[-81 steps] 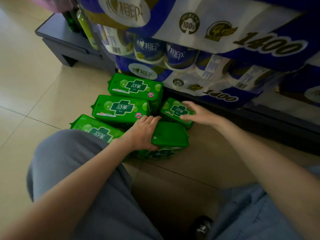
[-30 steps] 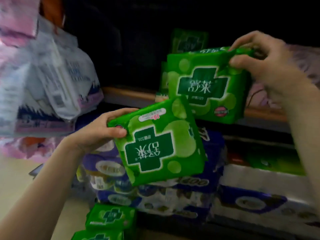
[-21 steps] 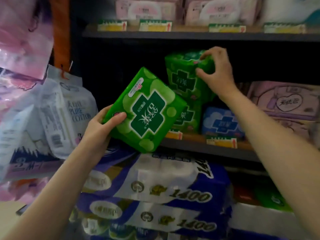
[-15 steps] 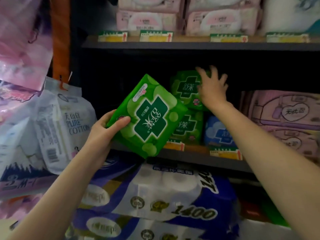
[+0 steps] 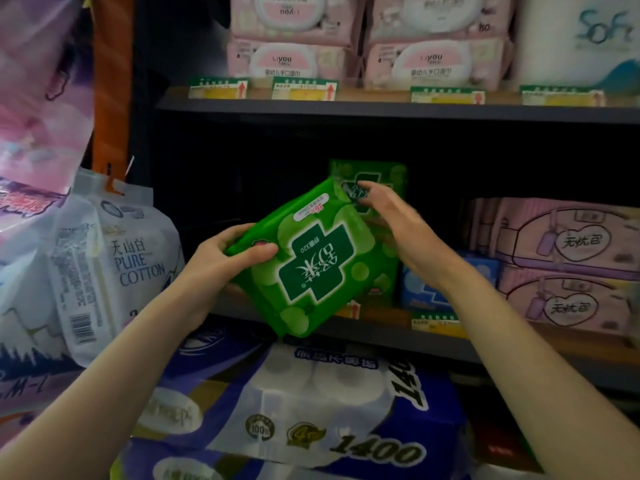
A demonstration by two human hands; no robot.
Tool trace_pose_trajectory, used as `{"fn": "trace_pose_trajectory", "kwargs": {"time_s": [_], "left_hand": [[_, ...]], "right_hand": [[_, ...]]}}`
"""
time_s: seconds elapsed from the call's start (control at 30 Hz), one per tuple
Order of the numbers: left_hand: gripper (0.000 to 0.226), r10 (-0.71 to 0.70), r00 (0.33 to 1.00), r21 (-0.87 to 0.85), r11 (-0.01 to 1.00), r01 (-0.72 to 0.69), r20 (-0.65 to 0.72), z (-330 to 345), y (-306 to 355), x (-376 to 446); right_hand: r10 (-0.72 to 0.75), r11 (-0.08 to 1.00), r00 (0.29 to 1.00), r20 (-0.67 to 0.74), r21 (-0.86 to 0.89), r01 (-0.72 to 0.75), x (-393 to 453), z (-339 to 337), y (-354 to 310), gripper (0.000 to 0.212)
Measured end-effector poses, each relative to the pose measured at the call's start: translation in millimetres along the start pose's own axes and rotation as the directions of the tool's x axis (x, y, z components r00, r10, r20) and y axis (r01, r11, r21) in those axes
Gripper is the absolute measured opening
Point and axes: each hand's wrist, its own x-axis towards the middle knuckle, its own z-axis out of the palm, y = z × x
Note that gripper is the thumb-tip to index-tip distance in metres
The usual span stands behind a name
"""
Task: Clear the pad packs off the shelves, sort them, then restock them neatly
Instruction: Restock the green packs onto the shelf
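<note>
My left hand [image 5: 221,258] grips the left corner of a green pad pack [image 5: 322,268] with a dark green cross, held tilted in front of the middle shelf [image 5: 381,337]. My right hand [image 5: 398,223] is at the pack's upper right corner with its fingers spread and relaxed; whether they touch the pack is unclear. Behind it, another green pad pack [image 5: 377,173] stands on top of a lower green pack [image 5: 381,285] on the shelf, both partly hidden by the held pack and my right hand.
A blue pad pack [image 5: 419,289] and stacked pink packs [image 5: 568,244] fill the shelf's right. The shelf's left half is dark. Pink wipe packs [image 5: 287,60] sit on the upper shelf. Toilet-roll bundles [image 5: 311,393] stack below; a white cotton pack [image 5: 114,265] hangs at left.
My right hand set its green pack on the shelf stack, let go, and drew back to the pack in my left hand. That pack rose slightly toward the shelf.
</note>
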Motion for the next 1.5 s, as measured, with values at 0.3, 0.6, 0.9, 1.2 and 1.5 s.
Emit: {"fn": "trace_pose_trajectory", "kwargs": {"time_s": [0.3,0.6,0.9,1.2,1.5], "left_hand": [[0.064,0.083,0.996,-0.256,0.964,-0.076,0.020,29,20,16],[0.065,0.087,0.994,-0.266,0.962,-0.068,0.061,95,7,1],[0.074,0.329,0.928,0.193,0.936,-0.295,-0.177,75,28,17],[0.073,0.258,0.938,0.689,0.637,-0.346,0.233,91,-3,59],[0.072,0.400,0.855,0.909,0.111,-0.402,0.330,100,-44,70]], "right_hand": [[0.117,0.989,0.993,-0.020,0.096,-0.114,-34,-24,-10,0.113],[0.124,0.812,0.947,-0.295,0.579,0.075,-46,13,-14,0.074],[-0.503,0.745,0.814,-0.291,-0.623,0.237,9,-51,-45,0.060],[-0.389,0.619,0.881,-0.269,-0.785,0.033,41,-34,11,0.066],[-0.613,-0.065,0.790,0.032,-0.998,-0.010,28,-18,66,0.086]]}}
